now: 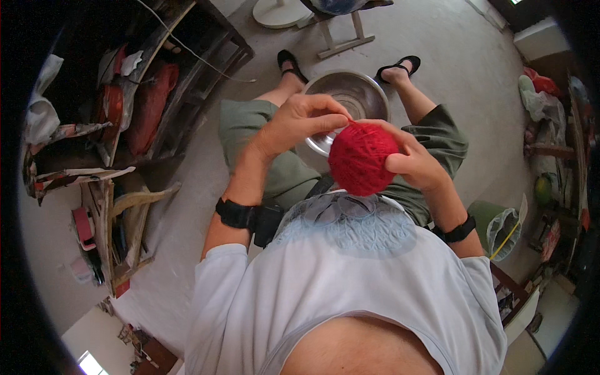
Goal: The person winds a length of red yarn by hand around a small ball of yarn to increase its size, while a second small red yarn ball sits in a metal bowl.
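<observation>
A round ball of red yarn [361, 161] is held in front of my belly, above my lap. My right hand [415, 156] wraps around its far and right sides, thumb pressed on the yarn and fingers over the top. Just left of the ball, my left hand [306, 122] pinches a strand of red yarn [352, 119] between thumb and fingertips, close against the ball's upper edge. A shiny metal basin [356, 94] stands on the floor between my feet, partly hidden by my hands and the ball.
Wooden shelving [206, 75] with red bags stands at the left. A small wooden stool [344, 37] is beyond the basin. To the right are a green bin [490, 219] lined with plastic and cluttered shelves [553, 151]. A white cord [200, 57] hangs at upper left.
</observation>
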### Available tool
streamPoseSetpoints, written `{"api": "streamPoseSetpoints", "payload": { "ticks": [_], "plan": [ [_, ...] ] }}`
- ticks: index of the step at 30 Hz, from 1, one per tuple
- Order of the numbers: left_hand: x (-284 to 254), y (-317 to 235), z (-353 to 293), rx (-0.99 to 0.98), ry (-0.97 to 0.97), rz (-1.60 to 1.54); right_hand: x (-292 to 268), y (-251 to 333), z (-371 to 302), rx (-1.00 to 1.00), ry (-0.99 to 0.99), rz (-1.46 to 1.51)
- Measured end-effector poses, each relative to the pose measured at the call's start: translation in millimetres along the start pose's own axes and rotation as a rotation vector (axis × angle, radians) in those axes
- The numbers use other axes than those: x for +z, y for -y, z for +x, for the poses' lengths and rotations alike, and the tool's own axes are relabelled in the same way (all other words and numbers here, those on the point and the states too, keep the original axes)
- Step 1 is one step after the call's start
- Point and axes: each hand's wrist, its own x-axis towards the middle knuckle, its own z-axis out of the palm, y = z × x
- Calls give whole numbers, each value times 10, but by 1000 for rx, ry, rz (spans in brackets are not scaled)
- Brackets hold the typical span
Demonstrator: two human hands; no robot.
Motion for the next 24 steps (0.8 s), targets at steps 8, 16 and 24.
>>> {"api": "streamPoseSetpoints", "payload": {
  "ticks": [8, 16, 24],
  "plan": [
    [192, 375, -272, -331, 29, -3, -147, 110, 133, -326, -294, 192],
    [107, -359, -185, 159, 226, 234, -199, -121, 273, -331, -400, -444],
    [1, -47, -25, -33, -66, -68, -7, -7, 55, -46, 5, -32]
  ]
}}
